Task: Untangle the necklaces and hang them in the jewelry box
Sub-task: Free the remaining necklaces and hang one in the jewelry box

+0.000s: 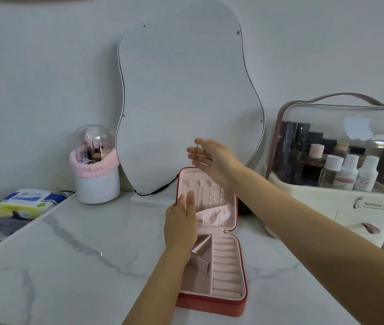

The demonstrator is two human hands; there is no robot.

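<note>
Necklace (197, 153), thin chain, pinched high between thumb and fingertip of right hand (212, 158), dangling just above top edge of raised lid. Jewelry box (238, 299), coral outside and pale pink inside, open on white marble desk (69, 266); lid (231, 221) upright, facing forward. Several more chains (212, 195) already hanging in a row inside lid, above a gathered pink pocket (212, 216). Left hand (181, 221) resting against lid's left edge, fingers straight and relaxed, thumb lying over the lining; nothing grasped. Base tray with ring rolls at right and a loose, tilted divider (200, 256) at left.

Behind box, close: wavy-edged mirror (186, 90) on white stand, black cable (160, 190) running along its foot to lid's back corner. Left of mirror, white brush holder (97, 184) with pink band and clear dome. Far left, on a lower surface, pack of wipes (29, 202). Right, just beside right forearm, clear-lidded cosmetics case (341, 160) with bottles inside and drawers beneath; forearm crossing in front of its lower left corner.
</note>
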